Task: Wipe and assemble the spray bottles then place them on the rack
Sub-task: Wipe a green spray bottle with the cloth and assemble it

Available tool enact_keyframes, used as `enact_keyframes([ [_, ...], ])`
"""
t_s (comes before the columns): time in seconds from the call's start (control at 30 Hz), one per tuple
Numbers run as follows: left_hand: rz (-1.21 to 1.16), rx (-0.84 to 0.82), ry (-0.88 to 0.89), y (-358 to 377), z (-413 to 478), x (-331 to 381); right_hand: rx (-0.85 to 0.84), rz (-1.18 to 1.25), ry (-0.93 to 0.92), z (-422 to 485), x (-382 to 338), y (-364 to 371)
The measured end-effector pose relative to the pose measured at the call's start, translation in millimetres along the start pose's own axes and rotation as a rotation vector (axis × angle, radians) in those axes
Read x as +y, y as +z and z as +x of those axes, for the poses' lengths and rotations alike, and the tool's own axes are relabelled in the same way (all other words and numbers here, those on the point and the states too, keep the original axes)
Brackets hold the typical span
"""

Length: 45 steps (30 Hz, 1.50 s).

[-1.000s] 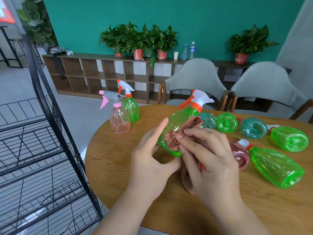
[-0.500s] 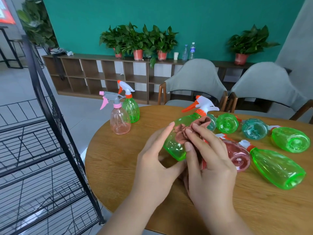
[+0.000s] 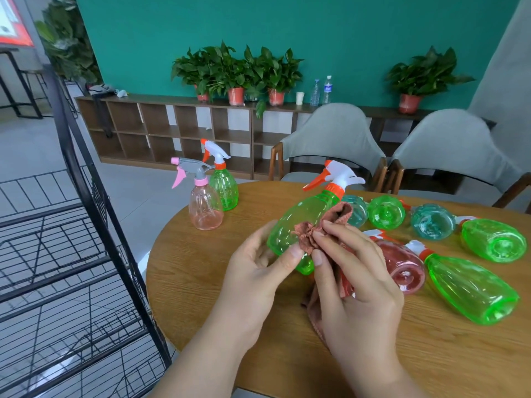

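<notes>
Green and tilted above the wooden counter (image 3: 201, 285), a spray bottle (image 3: 301, 222) is gripped at its base by the left hand (image 3: 255, 271), while the right hand (image 3: 356, 285) pinches a rust-pink cloth (image 3: 307, 238) against its side. Two assembled bottles (image 3: 205, 209) stand upright near the far-left edge; other bottles (image 3: 471, 285) lie crowded at right. A black wire rack (image 3: 86, 225) stands just beside the left edge.

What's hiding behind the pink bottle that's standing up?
A green spray bottle stands behind the pink bottle, its white and orange trigger showing. Its lower left part is covered.
</notes>
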<state>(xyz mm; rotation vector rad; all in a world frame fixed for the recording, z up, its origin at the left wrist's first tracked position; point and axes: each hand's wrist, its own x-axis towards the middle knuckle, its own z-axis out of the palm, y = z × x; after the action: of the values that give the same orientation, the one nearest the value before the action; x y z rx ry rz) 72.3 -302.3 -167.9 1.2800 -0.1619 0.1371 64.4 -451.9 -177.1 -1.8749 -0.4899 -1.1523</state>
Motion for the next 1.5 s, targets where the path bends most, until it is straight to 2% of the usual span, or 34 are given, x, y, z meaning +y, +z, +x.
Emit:
enact_keyframes([
  [0.17,-0.028,-0.031,-0.021,0.7,-0.3,-0.5,-0.012,-0.015,-0.049,8.2,6.4,-2.0],
  [0.37,0.073,-0.008,0.038,9.0,-4.6,-6.9,0.055,-0.01,0.104,20.9,7.5,-7.6],
  [0.6,0.072,0.058,0.1,8.0,-4.5,-0.4,-0.056,-0.157,-0.169,15.1,10.8,-6.7],
  [0.83,0.196,0.043,0.155,14.7,-8.5,-7.2,0.049,-0.2,-0.048,39.0,13.1,-20.1],
  [1.07,0.272,0.125,0.256,11.3,-5.1,-9.9,-0.132,-0.203,-0.214,24.9,-0.7,-14.6],
  [1.27,0.421,0.119,0.359,19.0,-8.7,-11.3,-0.004,-0.199,0.008,41.7,4.1,-21.6],
  [1.5,0.525,0.175,0.438,9.4,-3.8,-15.0,-0.12,-0.241,-0.15,25.7,-5.4,-13.0],
])
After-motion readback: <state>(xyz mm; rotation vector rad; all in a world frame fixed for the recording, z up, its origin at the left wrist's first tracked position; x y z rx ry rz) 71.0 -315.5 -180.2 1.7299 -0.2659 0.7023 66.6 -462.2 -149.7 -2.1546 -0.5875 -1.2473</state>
